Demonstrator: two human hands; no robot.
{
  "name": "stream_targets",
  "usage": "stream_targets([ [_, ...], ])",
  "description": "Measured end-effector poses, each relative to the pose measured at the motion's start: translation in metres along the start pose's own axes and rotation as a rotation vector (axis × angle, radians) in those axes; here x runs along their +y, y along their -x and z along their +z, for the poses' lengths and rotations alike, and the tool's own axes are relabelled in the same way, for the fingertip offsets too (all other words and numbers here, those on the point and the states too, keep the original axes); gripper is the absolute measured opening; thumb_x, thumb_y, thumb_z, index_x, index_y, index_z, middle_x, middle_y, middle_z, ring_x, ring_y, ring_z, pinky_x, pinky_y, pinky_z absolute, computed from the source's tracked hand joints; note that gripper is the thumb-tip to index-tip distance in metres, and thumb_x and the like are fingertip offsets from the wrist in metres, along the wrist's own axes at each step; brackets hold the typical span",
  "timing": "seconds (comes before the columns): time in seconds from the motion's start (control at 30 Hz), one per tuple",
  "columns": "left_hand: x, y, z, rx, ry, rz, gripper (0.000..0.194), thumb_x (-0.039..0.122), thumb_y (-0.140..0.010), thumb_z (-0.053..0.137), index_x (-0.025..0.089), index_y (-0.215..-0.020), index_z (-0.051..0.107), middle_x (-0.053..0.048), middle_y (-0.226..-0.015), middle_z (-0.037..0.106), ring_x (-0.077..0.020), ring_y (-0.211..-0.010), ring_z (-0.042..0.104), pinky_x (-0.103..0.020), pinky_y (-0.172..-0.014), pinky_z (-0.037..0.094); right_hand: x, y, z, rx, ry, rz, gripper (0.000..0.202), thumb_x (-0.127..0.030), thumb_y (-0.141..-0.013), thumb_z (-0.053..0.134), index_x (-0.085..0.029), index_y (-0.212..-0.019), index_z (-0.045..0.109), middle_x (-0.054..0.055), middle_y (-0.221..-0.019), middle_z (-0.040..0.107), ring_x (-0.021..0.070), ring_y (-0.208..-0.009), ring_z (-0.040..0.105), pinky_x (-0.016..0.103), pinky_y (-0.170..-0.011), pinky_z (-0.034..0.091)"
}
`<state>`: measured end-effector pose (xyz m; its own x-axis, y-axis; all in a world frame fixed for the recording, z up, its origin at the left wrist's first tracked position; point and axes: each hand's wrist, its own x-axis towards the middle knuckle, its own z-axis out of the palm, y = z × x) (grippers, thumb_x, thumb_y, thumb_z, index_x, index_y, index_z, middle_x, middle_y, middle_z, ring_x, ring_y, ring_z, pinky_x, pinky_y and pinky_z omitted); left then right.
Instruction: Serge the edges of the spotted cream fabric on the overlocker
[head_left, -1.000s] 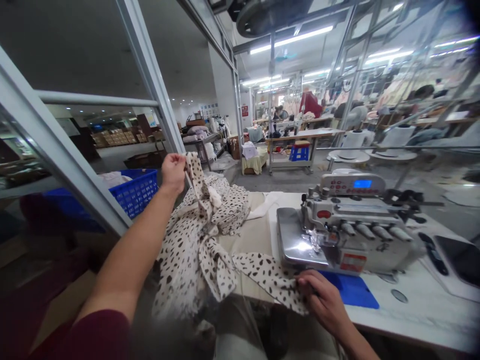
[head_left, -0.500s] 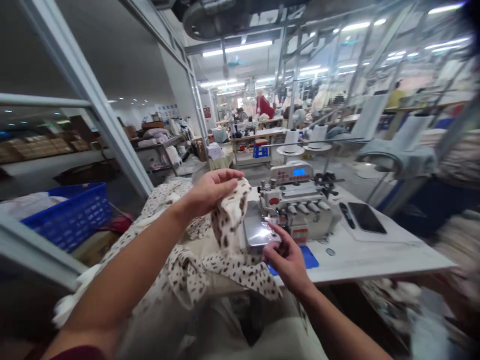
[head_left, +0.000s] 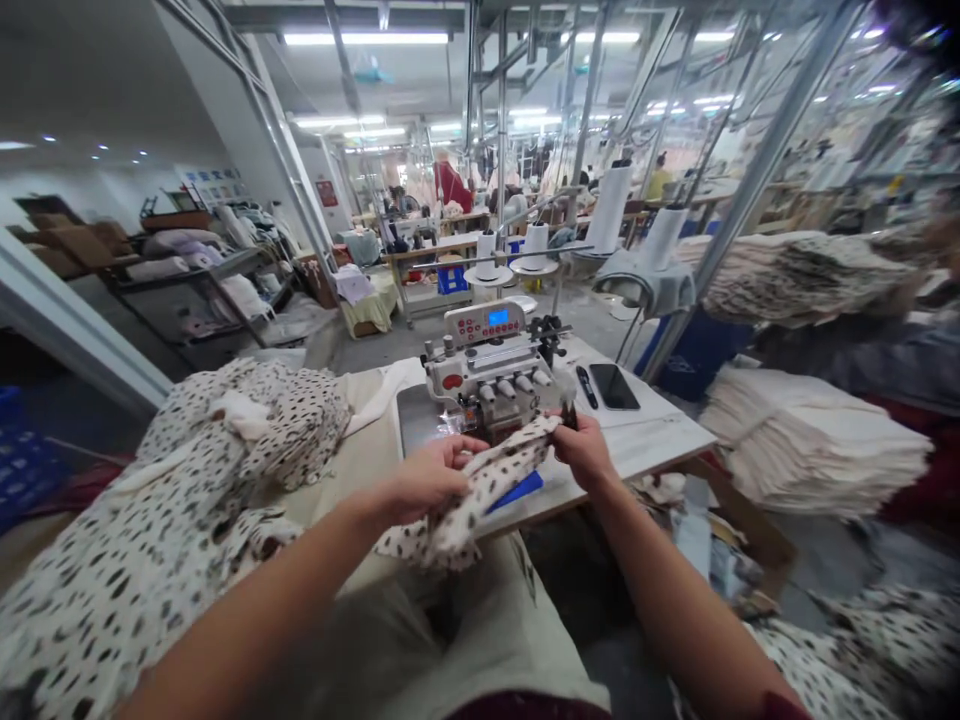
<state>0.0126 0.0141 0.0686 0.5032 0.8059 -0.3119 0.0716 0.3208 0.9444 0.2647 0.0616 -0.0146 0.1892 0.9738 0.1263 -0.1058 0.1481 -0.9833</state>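
while i am working from a distance, my left hand [head_left: 435, 475] is pinching a spotted strip [head_left: 499, 482] just in front of the sewing machine [head_left: 487, 372], and my right hand [head_left: 585, 450] is closing on its far end, at the machine's front right corner. something small and dark is showing by those right fingers; i cannot tell what. the strip is sloping down past the blue pad [head_left: 519, 491], its loose end drooping at the edge of the bench [head_left: 660, 430] nearest me. that hanging part could be sliding off or twisting if i am loosening my left pinch. too hard a pull could be stretching the cloth, and a fold could be snagging on the machine. spotted fabric [head_left: 300, 420] is lying heaped left of the machine; a phone [head_left: 615, 387] is resting right of it.
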Motion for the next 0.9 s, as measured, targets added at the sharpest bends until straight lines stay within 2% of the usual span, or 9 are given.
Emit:
stream_targets([
  [0.17, -0.046, -0.006, 0.022, 0.107, 0.086, -0.145, 0.039, 0.014, -0.059, 0.070, 0.013, -0.098, 0.065, -0.001, -0.077, 0.067, -0.0082, -0.053, 0.056, -0.017, -0.045, 0.039, 0.005, -0.033, -0.054, -0.049, 0.780, -0.127, 0.020, -0.032, -0.072, 0.054, -0.017, -0.065, 0.064, 0.001, -0.060, 0.061, 0.0172, -0.063, 0.055, 0.026, -0.057, 0.038],
  [0.27, -0.065, -0.005, 0.033, 0.177, 0.191, -0.169, 0.040, 0.025, -0.063, 0.078, 0.014, -0.098, 0.061, 0.001, -0.068, 0.063, -0.0077, -0.045, 0.050, -0.018, -0.038, 0.036, 0.011, -0.038, -0.062, -0.004, 1.146, -0.077, 0.028, -0.033, -0.075, 0.056, -0.018, -0.091, 0.073, 0.008, -0.078, 0.070, 0.0229, -0.075, 0.061, 0.029, -0.065, 0.041],
  [0.33, -0.075, -0.002, 0.035, 0.256, 0.235, -0.118, 0.045, 0.027, -0.062, 0.081, 0.015, -0.100, 0.059, 0.002, -0.068, 0.061, -0.0068, -0.045, 0.049, -0.017, -0.038, 0.035, 0.017, -0.032, -0.059, 0.057, 1.244, -0.060, 0.044, -0.032, -0.076, 0.057, -0.019, -0.117, 0.068, 0.010, -0.087, 0.072, 0.0255, -0.078, 0.063, 0.032, -0.067, 0.042],
  [0.4, -0.083, 0.003, 0.034, 0.311, 0.260, -0.069, 0.050, 0.027, -0.062, 0.083, 0.016, -0.104, 0.058, 0.002, -0.074, 0.062, -0.0061, -0.047, 0.049, -0.017, -0.039, 0.037, 0.022, -0.018, -0.052, 0.109, 1.206, -0.117, 0.053, -0.028, -0.077, 0.056, -0.019, -0.129, 0.061, 0.010, -0.089, 0.072, 0.0256, -0.079, 0.063, 0.033, -0.069, 0.044],
  [0.5, -0.089, 0.011, 0.029, 0.298, 0.263, -0.028, 0.054, 0.020, -0.064, 0.080, 0.017, -0.112, 0.057, -0.002, -0.090, 0.065, -0.0072, -0.059, 0.057, -0.017, -0.047, 0.043, 0.024, 0.014, -0.031, 0.047, 0.890, -0.273, 0.039, -0.025, -0.079, 0.056, -0.017, -0.116, 0.067, 0.006, -0.081, 0.069, 0.0205, -0.070, 0.061, 0.032, -0.070, 0.047],
  [0.6, -0.090, 0.019, 0.025, 0.229, 0.186, 0.035, 0.062, 0.008, -0.060, 0.074, 0.018, -0.118, 0.055, -0.005, -0.103, 0.066, -0.0126, -0.082, 0.065, -0.020, -0.066, 0.050, 0.015, 0.048, -0.001, -0.300, 0.513, -0.336, 0.028, -0.030, -0.083, 0.061, -0.019, -0.108, 0.069, 0.005, -0.088, 0.070, 0.0171, -0.070, 0.061, 0.029, -0.066, 0.049],
  [0.7, -0.088, 0.024, 0.023, 0.201, -0.029, 0.120, 0.058, 0.008, -0.064, 0.071, 0.018, -0.119, 0.055, -0.005, -0.099, 0.068, -0.0160, -0.090, 0.066, -0.025, -0.075, 0.051, 0.005, 0.069, 0.030, -0.609, 0.313, -0.314, 0.038, -0.035, -0.083, 0.069, -0.022, -0.119, 0.066, 0.008, -0.111, 0.071, 0.0204, -0.089, 0.066, 0.031, -0.075, 0.052],
  [0.8, -0.088, 0.028, 0.020, 0.356, -0.325, 0.236, 0.044, 0.015, -0.073, 0.069, 0.020, -0.114, 0.056, -0.003, -0.093, 0.070, -0.0161, -0.086, 0.067, -0.027, -0.077, 0.051, 0.006, 0.075, 0.052, -0.699, 0.257, -0.250, 0.055, -0.038, -0.077, 0.079, -0.023, -0.127, 0.063, 0.010, -0.123, 0.068, 0.0246, -0.105, 0.065, 0.037, -0.090, 0.051],
  [0.9, -0.092, 0.029, 0.014, 0.516, -0.538, 0.339, 0.033, 0.019, -0.077, 0.069, 0.021, -0.108, 0.058, -0.002, -0.096, 0.070, -0.0159, -0.085, 0.067, -0.027, -0.078, 0.052, 0.015, 0.071, 0.064, -0.709, 0.289, -0.156, 0.054, -0.037, -0.075, 0.081, -0.021, -0.124, 0.066, 0.008, -0.114, 0.073, 0.0244, -0.103, 0.067, 0.037, -0.093, 0.050],
])
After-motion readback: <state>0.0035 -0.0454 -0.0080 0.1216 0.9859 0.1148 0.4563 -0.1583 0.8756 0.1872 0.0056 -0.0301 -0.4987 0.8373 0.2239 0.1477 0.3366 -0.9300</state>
